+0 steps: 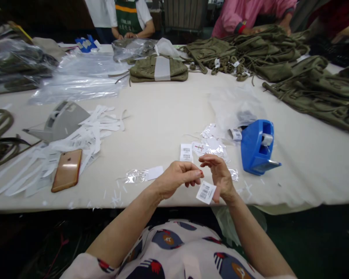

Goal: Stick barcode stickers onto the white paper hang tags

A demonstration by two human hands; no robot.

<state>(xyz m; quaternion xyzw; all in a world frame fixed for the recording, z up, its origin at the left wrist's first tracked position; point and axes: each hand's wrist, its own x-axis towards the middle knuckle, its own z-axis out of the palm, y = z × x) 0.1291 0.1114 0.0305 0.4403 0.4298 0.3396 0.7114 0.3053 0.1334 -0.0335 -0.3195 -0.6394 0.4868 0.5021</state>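
Note:
My left hand (180, 175) is closed in a pinch above the table's near edge. Whatever sits between its fingertips is too small to make out. Facing it, my right hand (221, 178) has curved fingers and a thumb spread away from them. A small white barcode tag (206, 192) hangs tilted below the fingertips, against the right thumb; what holds it up cannot be made out. Just beyond my hands lie a white barcode label sheet (186, 152) and several tags in clear plastic (215, 145). Left of my hands is another white tag (155, 173) with clear plastic.
A blue tape dispenser (254, 149) stands at right, a grey dispenser (65, 120) at left. Paper strips (84, 139) and a phone (66, 170) lie near it. Olive garments (264, 50) are heaped at the far right; a folded bundle (142, 69) lies mid-back. Co-workers stand opposite.

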